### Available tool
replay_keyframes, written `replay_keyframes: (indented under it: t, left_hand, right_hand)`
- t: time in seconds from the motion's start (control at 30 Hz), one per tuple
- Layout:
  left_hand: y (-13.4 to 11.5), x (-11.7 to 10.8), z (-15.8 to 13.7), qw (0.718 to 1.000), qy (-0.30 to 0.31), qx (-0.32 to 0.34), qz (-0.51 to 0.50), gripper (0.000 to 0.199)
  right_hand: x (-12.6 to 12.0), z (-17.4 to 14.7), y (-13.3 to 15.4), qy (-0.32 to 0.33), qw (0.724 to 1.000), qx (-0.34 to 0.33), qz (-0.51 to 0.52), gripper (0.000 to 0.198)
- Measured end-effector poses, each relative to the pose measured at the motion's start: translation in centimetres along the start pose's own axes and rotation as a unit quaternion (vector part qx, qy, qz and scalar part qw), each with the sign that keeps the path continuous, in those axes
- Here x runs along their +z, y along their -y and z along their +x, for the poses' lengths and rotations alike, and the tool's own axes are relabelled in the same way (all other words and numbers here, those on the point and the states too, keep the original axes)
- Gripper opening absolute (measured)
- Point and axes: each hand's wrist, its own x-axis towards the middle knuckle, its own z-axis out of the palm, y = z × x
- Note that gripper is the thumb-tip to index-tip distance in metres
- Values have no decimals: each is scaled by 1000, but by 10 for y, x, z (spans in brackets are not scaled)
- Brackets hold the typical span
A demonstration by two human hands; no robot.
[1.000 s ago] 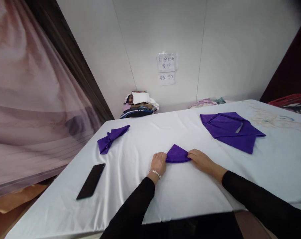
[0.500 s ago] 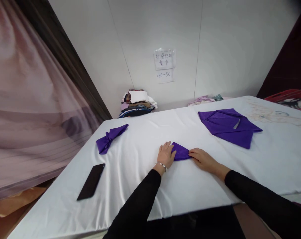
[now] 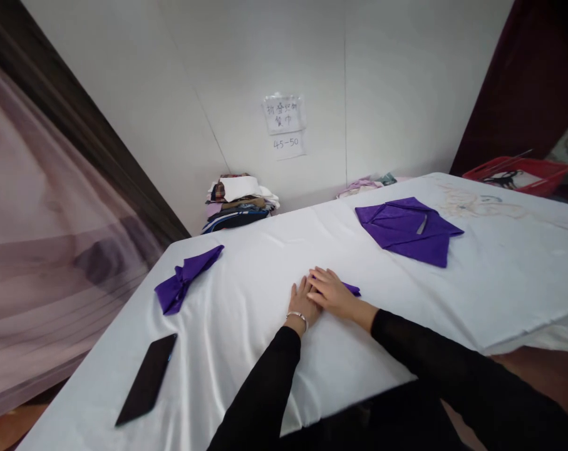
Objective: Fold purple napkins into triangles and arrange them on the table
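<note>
A small folded purple napkin (image 3: 352,289) lies on the white tablecloth in front of me, mostly hidden under my hands; only its right tip shows. My left hand (image 3: 303,303) lies flat at its left end, fingers spread, with a bracelet on the wrist. My right hand (image 3: 334,293) rests flat over the napkin, its fingers stretched out and overlapping those of the left. To the left is a purple cloth folded into a bow shape (image 3: 187,279). Farther right lies a larger purple folded cloth (image 3: 408,230) with a pale tag on it.
A dark phone or tablet (image 3: 147,379) lies on the white tablecloth (image 3: 246,376) at left. Stacked folded clothes (image 3: 239,203) stand at the back by the wall, below a handwritten paper sign (image 3: 285,116). A red basket (image 3: 542,177) is at the far right, a sheer curtain (image 3: 53,282) at left.
My right hand has moved left from the napkin's right tip onto the napkin, over the fingers of my left hand. The left hand stays on the napkin. The view has shifted to the right.
</note>
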Motion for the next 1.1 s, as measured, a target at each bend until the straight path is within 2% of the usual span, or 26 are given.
replay_keyframes:
  t: [0.1,0.2,0.3,0.4,0.7,1.1]
  left_hand:
    - [1,3,2,999,27,11,37,59]
    - [3,5,4,998,34,0,44,60]
    - [4,5,4,999,23,-12,31,60]
    - [3,3,3,1000,8,-25,12,57]
    - [4,-3,2,999,-1,-33,-21,57]
    - [45,-11,-42,989,31,-133,-50,53]
  right_hand:
    - [19,15,9,49,998,47,-10,56]
    - [32,14,5,80,989,121,-22,64]
    - [36,4,-2,81,981,172,-43,70]
    - [34,-8,-7,72,976,193,-65,74]
    - [22,-38,-20,66,975,184,-109,78]
    - [20,-58,-37,78,972,166,-144,80]
